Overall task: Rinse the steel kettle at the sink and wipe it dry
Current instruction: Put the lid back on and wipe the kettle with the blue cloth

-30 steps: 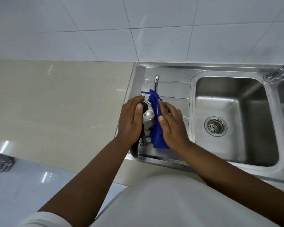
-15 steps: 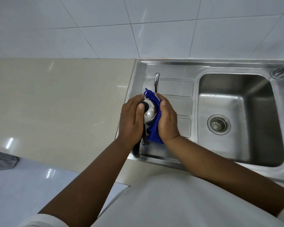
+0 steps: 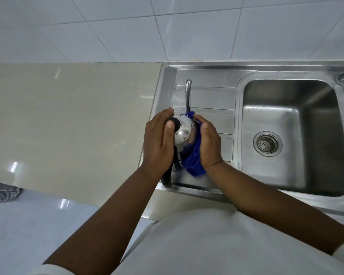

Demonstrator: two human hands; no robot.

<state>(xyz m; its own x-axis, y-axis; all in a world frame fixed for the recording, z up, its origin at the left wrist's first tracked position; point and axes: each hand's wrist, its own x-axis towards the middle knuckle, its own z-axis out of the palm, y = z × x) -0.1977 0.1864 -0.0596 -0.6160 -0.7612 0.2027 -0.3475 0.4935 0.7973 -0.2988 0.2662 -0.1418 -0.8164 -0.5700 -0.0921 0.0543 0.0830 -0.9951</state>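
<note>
My right hand (image 3: 210, 144) has closed the blue cloth (image 3: 193, 163) tight against the steel kettle (image 3: 184, 132) on the sink's drainboard (image 3: 213, 100), where 1 second ago it lay loose, while my left hand (image 3: 159, 141) grips the lid side, so drying is underway.

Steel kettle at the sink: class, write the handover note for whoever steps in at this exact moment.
Left hand: steadies the steel kettle, thumb on its black lid knob.
Right hand: presses the blue cloth against the kettle's right side.
Kettle stands on the drainboard, spout pointing away; the basin holds nothing.
Done: rinsing, apparently.
Left: finish wiping the other sides, spout and handle.
</note>
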